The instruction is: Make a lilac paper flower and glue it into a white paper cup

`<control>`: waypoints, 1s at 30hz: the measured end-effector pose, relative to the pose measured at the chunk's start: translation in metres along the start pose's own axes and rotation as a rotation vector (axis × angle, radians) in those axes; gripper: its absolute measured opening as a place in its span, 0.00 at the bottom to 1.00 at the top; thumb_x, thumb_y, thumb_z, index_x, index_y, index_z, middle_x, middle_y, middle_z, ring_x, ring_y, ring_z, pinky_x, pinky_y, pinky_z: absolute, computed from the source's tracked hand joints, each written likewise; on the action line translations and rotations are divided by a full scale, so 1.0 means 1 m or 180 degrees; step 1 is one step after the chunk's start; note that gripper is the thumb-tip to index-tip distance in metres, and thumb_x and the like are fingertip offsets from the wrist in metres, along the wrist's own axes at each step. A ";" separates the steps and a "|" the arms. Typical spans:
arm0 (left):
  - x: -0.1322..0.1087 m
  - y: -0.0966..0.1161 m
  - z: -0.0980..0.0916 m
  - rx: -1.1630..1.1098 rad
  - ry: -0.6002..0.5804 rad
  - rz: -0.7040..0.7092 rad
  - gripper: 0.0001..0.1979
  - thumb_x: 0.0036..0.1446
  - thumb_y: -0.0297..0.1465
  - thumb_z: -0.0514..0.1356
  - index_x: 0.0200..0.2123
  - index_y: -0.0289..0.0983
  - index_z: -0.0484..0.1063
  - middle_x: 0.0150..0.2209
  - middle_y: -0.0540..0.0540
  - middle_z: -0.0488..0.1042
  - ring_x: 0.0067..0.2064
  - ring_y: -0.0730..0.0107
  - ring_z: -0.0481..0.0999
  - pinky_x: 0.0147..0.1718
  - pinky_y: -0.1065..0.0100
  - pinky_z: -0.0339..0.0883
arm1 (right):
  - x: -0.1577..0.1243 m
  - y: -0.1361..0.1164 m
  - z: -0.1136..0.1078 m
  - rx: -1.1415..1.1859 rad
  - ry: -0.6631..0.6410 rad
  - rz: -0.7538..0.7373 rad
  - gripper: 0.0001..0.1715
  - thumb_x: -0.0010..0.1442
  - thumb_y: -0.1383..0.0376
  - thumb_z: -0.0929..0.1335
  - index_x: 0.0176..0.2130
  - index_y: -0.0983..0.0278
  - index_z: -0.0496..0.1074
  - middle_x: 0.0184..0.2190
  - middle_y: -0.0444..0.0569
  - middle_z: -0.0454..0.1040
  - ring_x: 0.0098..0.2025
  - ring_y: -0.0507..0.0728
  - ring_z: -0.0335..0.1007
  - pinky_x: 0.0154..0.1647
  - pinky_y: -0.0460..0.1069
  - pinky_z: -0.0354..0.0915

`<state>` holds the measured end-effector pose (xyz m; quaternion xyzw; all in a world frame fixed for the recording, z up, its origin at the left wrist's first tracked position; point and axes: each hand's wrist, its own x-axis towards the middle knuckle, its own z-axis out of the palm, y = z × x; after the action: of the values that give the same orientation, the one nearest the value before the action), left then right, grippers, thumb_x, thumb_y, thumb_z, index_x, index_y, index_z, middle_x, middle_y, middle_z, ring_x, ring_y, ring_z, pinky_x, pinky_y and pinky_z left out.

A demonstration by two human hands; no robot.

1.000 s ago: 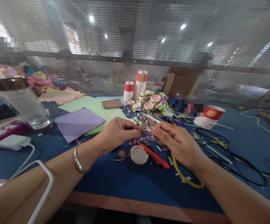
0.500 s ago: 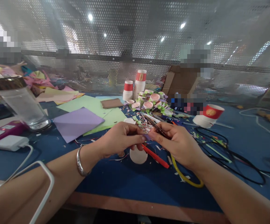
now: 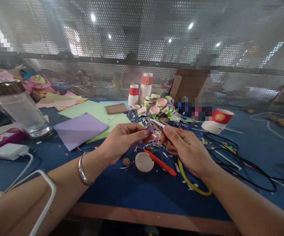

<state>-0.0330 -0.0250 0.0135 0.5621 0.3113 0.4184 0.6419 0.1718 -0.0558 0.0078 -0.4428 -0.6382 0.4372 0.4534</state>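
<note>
- The scrap (image 3: pixel 149 129), small and purple, is pinched between thumb and forefinger of the left hand (image 3: pixel 122 139), above the middle of the counter (image 3: pixel 132 193).
- The left grip is closed on the scrap, with the other fingers curled under.
- The right hand (image 3: pixel 183 147) is just beside it. Its grip is closed on a thin dark tool (image 3: pixel 157 125) whose tip points at the scrap. I cannot tell what kind of tool it is.
- A bracelet (image 3: pixel 83 170) sits on the left wrist.
- Below the hands, toward the near edge, lie a pale disc (image 3: pixel 144 162), a red pen (image 3: pixel 160 162) touching it, and a yellow ring (image 3: pixel 193 183), among paper shreds.
- Toward the left edge lie a purple sheet (image 3: pixel 79 130) on green sheets (image 3: pixel 95 111), a jar (image 3: pixel 21 109) and a white charger (image 3: pixel 8 151).
- Toward the far edge stand red-and-white cups (image 3: pixel 145 87) behind a pile of paper flowers (image 3: pixel 158 106).
- To the right, a cup (image 3: pixel 217 119) lies tipped over, near black cable (image 3: pixel 242 164).
</note>
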 end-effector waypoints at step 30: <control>-0.002 -0.008 0.005 -0.0175 -0.0205 -0.0172 0.10 0.53 0.36 0.71 0.32 0.35 0.81 0.32 0.46 0.82 0.36 0.72 0.82 0.40 0.73 0.72 | -0.003 -0.005 0.005 -0.0138 -0.0044 0.0011 0.31 0.65 0.41 0.64 0.26 0.62 0.64 0.18 0.36 0.49 0.19 0.47 0.41 0.17 0.46 0.40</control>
<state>-0.0275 -0.0290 0.0061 0.5489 0.2940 0.3910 0.6778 0.1668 -0.0604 0.0112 -0.4505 -0.6498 0.4271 0.4385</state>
